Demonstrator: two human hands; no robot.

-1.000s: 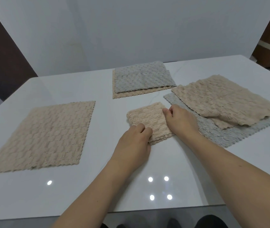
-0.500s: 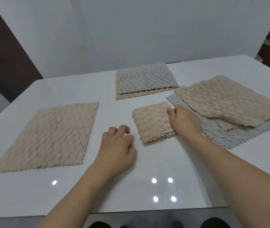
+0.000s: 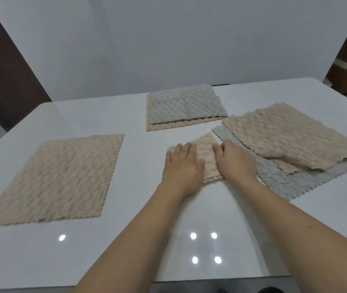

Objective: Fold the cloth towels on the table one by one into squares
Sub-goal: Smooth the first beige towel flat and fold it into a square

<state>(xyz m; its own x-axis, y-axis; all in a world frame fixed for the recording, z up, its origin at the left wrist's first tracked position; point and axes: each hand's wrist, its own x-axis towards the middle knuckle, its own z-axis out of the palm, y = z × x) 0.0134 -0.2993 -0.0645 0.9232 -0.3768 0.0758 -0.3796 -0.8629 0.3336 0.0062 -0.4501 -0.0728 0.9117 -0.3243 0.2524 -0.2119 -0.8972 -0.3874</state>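
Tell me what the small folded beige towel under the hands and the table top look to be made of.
Folded beige towel: soft, fleecy cloth, probably microfibre, judging by its bumpy quilted texture and wavy edges. Table top: white, hard and glossy, maybe glass or polished stone; it mirrors ceiling lights.

Bare forearms, 2 unadorned hands (image 3: pixel 208 163).

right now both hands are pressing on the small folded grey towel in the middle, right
Not quite. The small folded towel is beige, not grey, as the head view shows. Both the left hand and the right hand do rest on it in the middle of the table.
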